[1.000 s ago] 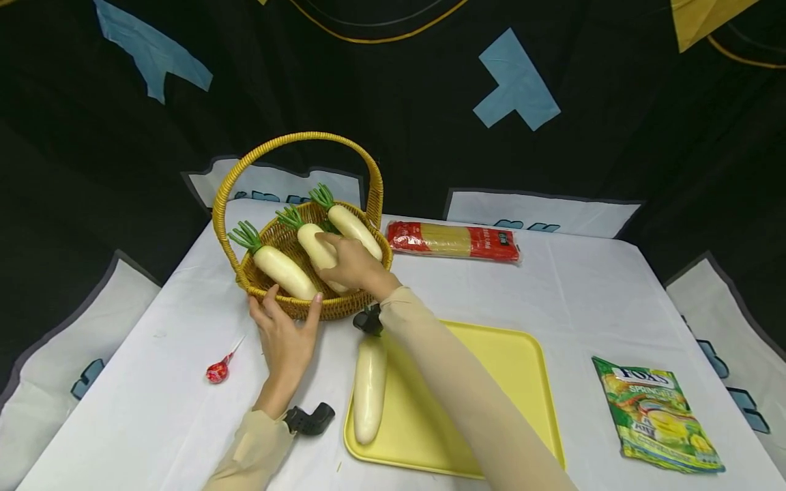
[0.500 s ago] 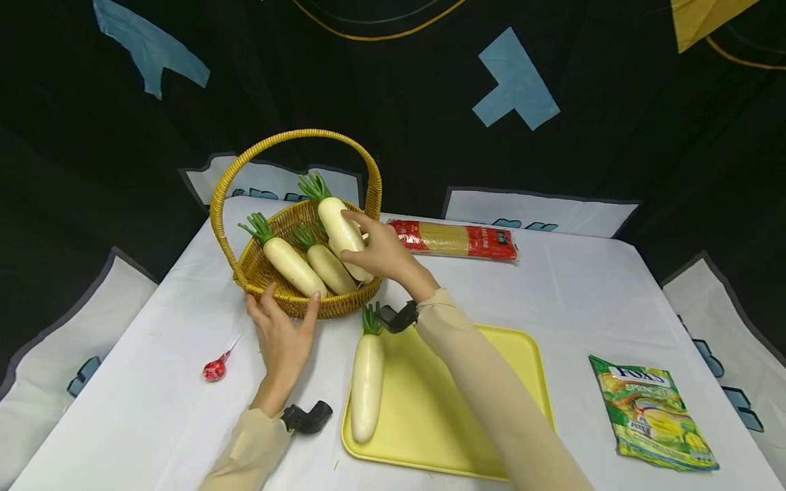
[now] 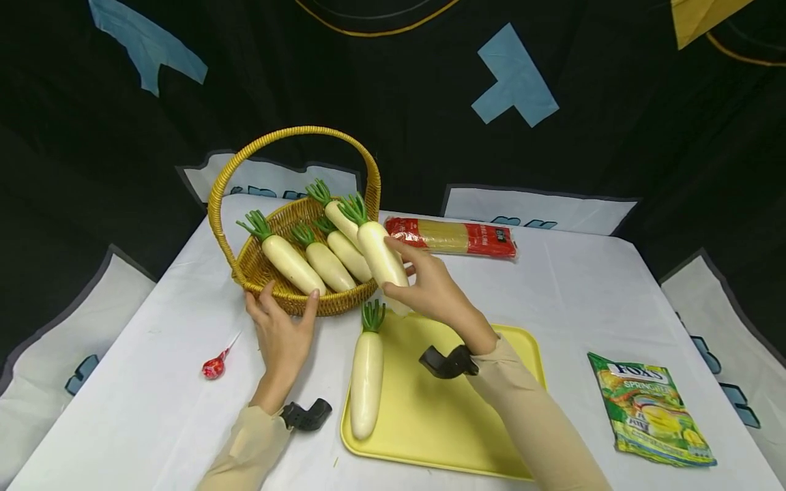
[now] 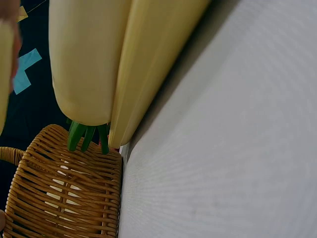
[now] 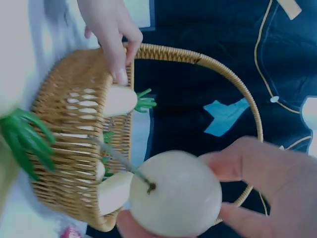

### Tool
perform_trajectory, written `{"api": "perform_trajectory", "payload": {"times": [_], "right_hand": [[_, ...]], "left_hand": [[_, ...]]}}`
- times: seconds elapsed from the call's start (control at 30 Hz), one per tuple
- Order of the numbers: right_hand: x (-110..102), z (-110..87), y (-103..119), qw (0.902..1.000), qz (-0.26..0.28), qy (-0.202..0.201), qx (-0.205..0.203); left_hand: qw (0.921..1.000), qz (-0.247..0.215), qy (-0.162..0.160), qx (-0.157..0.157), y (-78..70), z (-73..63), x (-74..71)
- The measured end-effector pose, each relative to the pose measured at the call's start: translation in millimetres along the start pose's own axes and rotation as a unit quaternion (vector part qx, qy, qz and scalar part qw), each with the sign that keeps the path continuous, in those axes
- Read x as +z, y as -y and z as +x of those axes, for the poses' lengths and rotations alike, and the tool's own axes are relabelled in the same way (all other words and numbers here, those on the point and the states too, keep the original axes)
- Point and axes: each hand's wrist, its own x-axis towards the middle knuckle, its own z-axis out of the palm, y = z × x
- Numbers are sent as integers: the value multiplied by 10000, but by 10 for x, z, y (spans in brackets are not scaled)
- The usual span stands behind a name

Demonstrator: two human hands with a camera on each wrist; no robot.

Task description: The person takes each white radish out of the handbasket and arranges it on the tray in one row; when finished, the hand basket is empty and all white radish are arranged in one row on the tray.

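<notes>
My right hand (image 3: 432, 290) grips a white radish (image 3: 379, 254) with green leaf stubs, raised just past the right side of the wicker basket (image 3: 323, 305). Seen from the right wrist, the blunt end of that radish (image 5: 176, 193) faces the camera between thumb and fingers. Fingers and thumb of my left hand (image 3: 284, 341) hold the basket's near rim. Inside the basket several more white radishes (image 3: 293, 264) lie side by side, leaves pointing away. Another radish (image 3: 367, 385) lies lengthwise along the left edge of the yellow tray (image 3: 454, 409).
Behind the tray lies a red and yellow pack of noodles (image 3: 451, 237). A red lollipop (image 3: 213, 367) is on the white cloth at left, and a green soup packet (image 3: 653, 412) at right. The basket's tall handle (image 3: 301, 131) arches overhead.
My right hand has lifted the radish from the radishes in the basket and carried it right, over the rim toward the tray. My left hand has stayed on the basket.
</notes>
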Motion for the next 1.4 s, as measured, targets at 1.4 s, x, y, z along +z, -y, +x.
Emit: {"api": "perform_trajectory", "payload": {"times": [1.4], "right_hand": [[1084, -1271, -312, 9779, -134, -1294, 1637]], "left_hand": [[9999, 49, -81, 75, -12, -14, 9]]}}
